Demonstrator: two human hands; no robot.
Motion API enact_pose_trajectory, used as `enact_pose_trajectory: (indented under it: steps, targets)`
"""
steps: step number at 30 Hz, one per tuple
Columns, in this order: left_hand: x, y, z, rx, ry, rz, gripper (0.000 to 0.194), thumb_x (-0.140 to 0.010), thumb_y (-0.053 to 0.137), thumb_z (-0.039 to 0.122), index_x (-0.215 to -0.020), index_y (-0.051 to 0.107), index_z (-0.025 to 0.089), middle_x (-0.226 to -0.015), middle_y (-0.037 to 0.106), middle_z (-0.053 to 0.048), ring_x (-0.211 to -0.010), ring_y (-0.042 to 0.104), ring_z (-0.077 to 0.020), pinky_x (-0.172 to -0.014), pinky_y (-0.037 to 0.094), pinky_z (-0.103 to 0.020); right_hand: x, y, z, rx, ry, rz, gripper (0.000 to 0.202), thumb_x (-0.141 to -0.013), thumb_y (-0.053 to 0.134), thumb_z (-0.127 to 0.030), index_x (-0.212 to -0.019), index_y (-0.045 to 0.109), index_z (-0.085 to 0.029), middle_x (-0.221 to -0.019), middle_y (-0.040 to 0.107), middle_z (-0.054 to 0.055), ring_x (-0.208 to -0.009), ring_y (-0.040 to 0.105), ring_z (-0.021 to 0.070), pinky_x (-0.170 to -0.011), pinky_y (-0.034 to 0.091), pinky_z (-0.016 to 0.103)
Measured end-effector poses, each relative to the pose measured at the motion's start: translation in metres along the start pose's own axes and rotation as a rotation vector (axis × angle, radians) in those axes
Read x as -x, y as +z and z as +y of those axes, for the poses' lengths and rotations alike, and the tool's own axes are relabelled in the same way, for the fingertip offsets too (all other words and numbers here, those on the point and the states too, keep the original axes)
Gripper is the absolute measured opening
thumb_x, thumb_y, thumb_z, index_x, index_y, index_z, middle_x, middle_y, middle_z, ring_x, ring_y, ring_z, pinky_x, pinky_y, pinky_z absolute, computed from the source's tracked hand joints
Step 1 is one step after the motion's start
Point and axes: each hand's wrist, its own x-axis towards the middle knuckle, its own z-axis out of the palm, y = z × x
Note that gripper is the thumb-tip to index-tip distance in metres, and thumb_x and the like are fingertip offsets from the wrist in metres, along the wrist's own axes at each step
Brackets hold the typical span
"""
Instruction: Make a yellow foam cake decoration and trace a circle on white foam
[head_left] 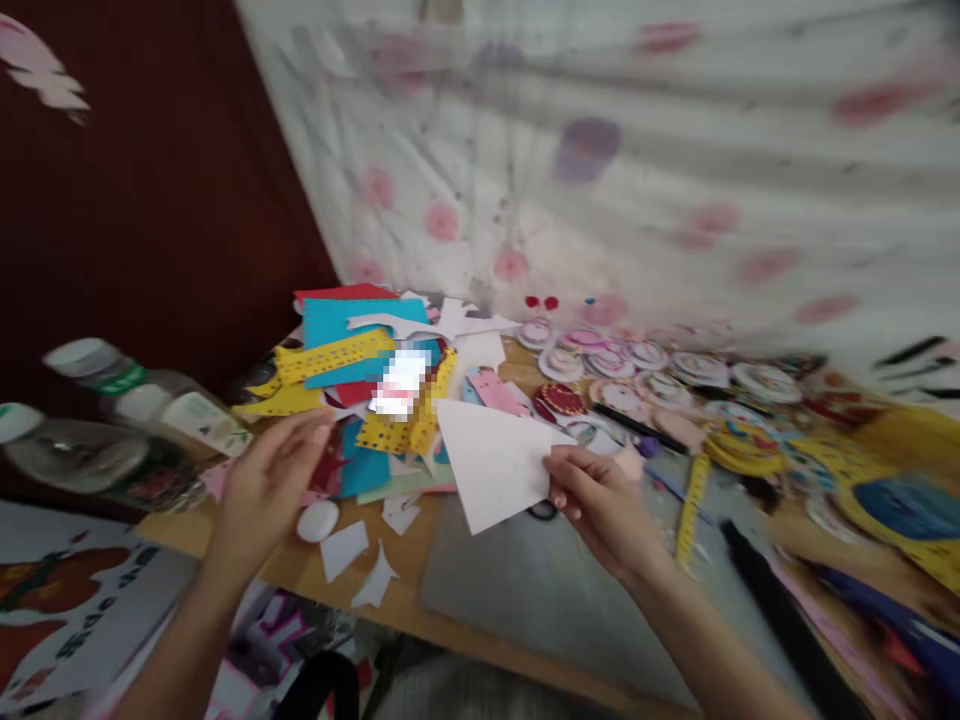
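My right hand [592, 500] pinches the right edge of a piece of white paper [495, 465], holding it raised above a grey mat [510, 565]. To the left, my left hand [281, 470] hovers with loosely bent fingers and nothing visible in them. Near it lie dark red paper [328, 468], a white round object [318, 521] and white paper scraps [345, 551]. Behind the hands are yellow dotted strips [334, 355], blue sheets [341, 325] and a phone [403, 383] with a bright, blurred-out screen.
Two plastic bottles [157, 400] lean at the left by a dark red panel [135, 220]. Several round paper decorations [589, 355] crowd the back right of the table. A black pen [641, 428] and a yellow tape strip [691, 510] lie right. A patterned curtain [637, 200] hangs behind.
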Motion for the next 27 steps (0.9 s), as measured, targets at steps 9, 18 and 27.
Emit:
enact_pose_trajectory:
  steps: [9,18,27]
  targets:
    - [0.082,0.149,0.106,0.448,0.273,-0.692,0.021,-0.09,0.053,0.023,-0.105,0.067,0.017,-0.104,0.074,-0.01,-0.094,0.071,-0.0214,-0.082,0.058,-0.033,0.078,-0.09,0.034,0.367,-0.245,0.204,0.02,-0.078,0.067,-0.037,-0.077,0.068,-0.017,-0.063,0.065,0.002,-0.05,0.053,0.0104,-0.045,0.041,0.02]
    - [0.119,0.211,0.066,-0.21,0.951,-0.999,0.059,-0.086,0.041,0.003,-0.143,0.04,0.019,-0.148,0.043,-0.01,-0.139,0.036,-0.0229,-0.114,0.032,-0.049,0.106,-0.184,0.066,0.654,-0.469,0.604,0.017,-0.087,0.055,-0.025,-0.098,0.067,-0.019,-0.089,0.066,0.005,-0.072,0.062,0.0147,-0.064,0.051,0.027]
    - [0.131,0.213,0.062,-0.24,0.842,-0.924,0.061,-0.085,0.059,0.032,-0.142,0.04,0.017,-0.151,0.038,-0.015,-0.14,0.033,-0.029,-0.111,0.036,-0.051,0.124,-0.199,0.061,1.016,-0.548,0.608,0.017,-0.089,0.05,-0.017,-0.097,0.064,-0.021,-0.093,0.067,0.006,-0.086,0.063,0.0192,-0.076,0.05,0.033]
